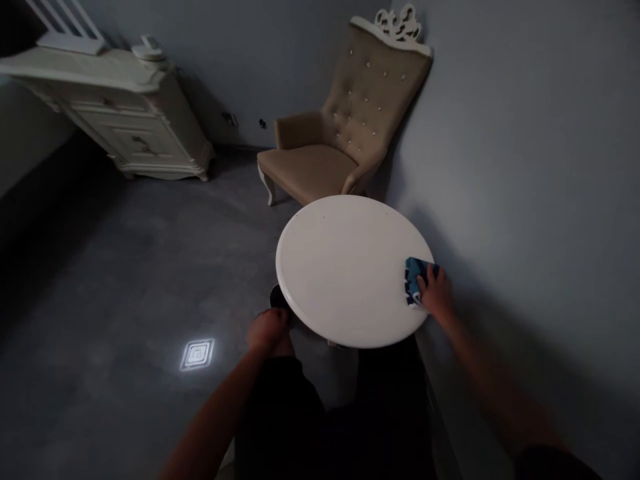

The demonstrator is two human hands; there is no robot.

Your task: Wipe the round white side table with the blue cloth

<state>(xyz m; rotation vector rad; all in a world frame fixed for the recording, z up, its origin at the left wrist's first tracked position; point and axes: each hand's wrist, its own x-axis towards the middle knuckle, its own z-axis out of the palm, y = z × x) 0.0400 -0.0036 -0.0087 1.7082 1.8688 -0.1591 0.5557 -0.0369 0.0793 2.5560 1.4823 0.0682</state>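
My right hand (436, 293) presses a folded cloth (414, 277) against the right edge of a round white table (345, 267). The cloth has a dark and light blue pattern with some white, and my fingers lie over its right side. A few tiny dark specks show near the table's far edge. My left hand (269, 331) is beside my knee, below the table's left rim, with its fingers curled in. Whether it holds anything is hidden. A dark rounded thing (278, 297) is just beyond it, too dim to make out.
Behind the table stands a tan tufted armchair (310, 167) with a carved white crest. A cream cabinet (145, 127) is at the back left, with a white slatted object (75, 33) on top. The grey wall (525, 167) runs close along the right. A lit square pattern (197, 354) shows on the floor.
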